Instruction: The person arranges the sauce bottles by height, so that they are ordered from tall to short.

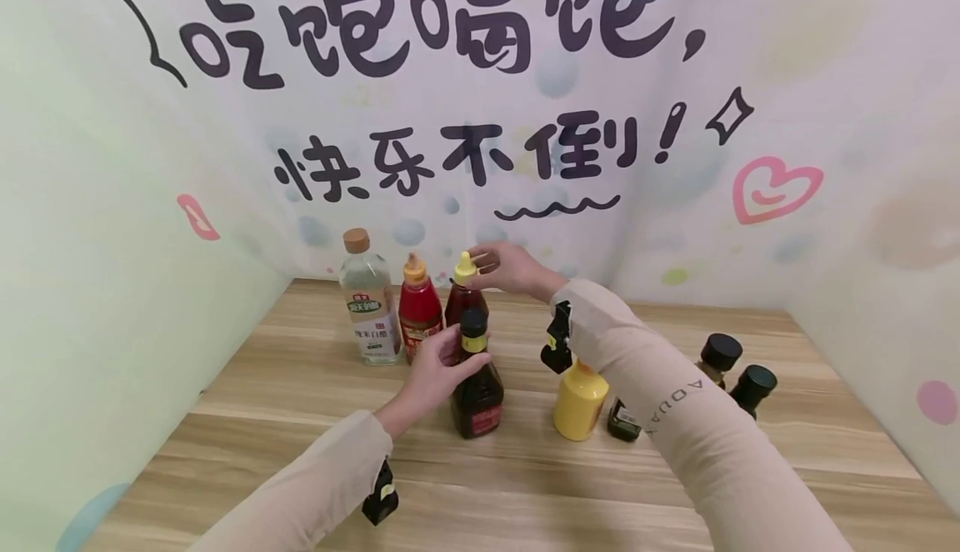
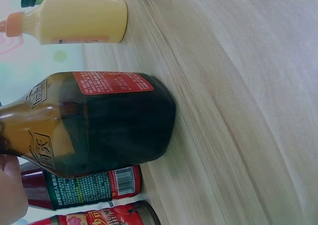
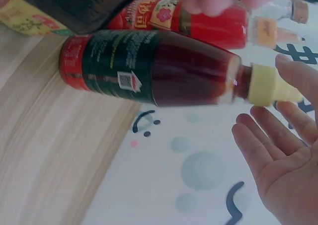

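Observation:
My left hand [image 1: 429,377] grips a dark glass sauce bottle [image 1: 477,406] by its neck, just below the black cap; the bottle stands nearly upright. The left wrist view shows its embossed brown shoulder and red label [image 2: 113,82]. Just behind it is a brown-red squeeze bottle [image 3: 194,71] with a pale yellow nozzle cap [image 1: 465,268]. Around that cap lies my right hand [image 1: 513,270], thumb on one side and loosely bent fingers on the other. In the right wrist view those fingers [image 3: 271,130] are spread, not closed round the cap.
A red ketchup-like squeeze bottle [image 1: 420,306] and a clear vinegar bottle [image 1: 369,310] stand left. At right are a yellow squeeze bottle [image 1: 580,406] and several dark-capped bottles, partly behind my right sleeve [image 1: 660,377]. A printed cloth wall [image 1: 480,93] backs the wooden table [image 1: 300,419].

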Motion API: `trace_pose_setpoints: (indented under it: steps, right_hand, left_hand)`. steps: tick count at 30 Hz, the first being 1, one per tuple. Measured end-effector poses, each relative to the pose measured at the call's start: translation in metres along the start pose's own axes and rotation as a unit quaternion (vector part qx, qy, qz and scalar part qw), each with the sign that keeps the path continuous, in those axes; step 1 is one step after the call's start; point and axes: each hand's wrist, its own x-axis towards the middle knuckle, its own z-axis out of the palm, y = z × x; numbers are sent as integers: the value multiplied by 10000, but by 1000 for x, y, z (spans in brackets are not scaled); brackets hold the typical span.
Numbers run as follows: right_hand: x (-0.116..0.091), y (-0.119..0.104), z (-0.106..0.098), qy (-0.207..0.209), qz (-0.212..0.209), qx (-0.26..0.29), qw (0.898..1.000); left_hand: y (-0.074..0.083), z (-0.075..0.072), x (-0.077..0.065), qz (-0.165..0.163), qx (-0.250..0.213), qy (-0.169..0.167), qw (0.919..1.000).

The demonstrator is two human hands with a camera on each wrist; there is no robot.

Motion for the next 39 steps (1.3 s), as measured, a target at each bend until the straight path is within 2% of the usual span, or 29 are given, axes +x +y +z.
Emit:
trace_pose_setpoints:
  steps: [5,10,19,28,39]
  right_hand:
    - [-10,-4,-17,68,58,-224,9997]
    - [-24,-5,-33,88,-27,-422,9991]
    - [-56,-2,-55,142,-258,-633,9976]
    - [-86,7,-68,-307,-712,-278,9966]
    - [-123,38,-89,130,-386,216,9989]
  left_hand:
    - [9,1,-3,-59,64,40,10000]
    - [10,2,-3,-165,63,87,9998]
    - [9,2,-4,-171,55,101,9998]
    - [8,2,-6,-86,-58,118,9999]
    - [8,4,-5,-115,-110,147,9998]
